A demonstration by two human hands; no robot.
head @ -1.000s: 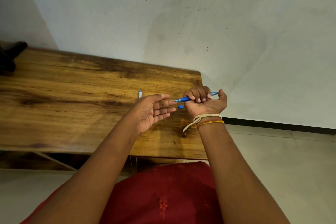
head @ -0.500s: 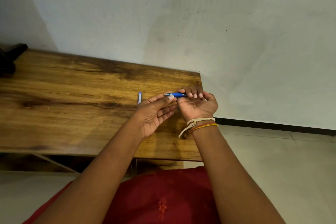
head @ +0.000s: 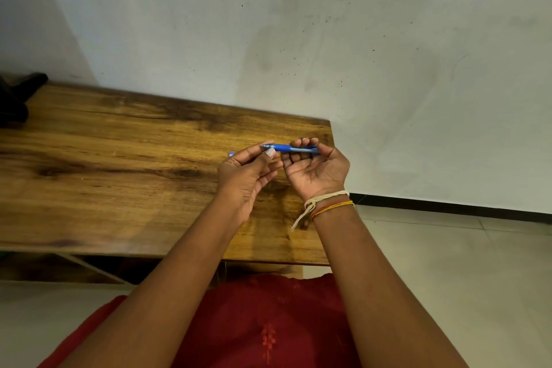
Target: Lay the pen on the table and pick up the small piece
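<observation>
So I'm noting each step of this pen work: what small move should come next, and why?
Probably the left hand should twist or pull at the pen tip. Its thumb and forefinger already pinch that end, the right hand grips the barrel level above the table, and a small blue piece lies there.

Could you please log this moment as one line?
right hand: holds pen | left hand: pinches pen tip | above table
</observation>
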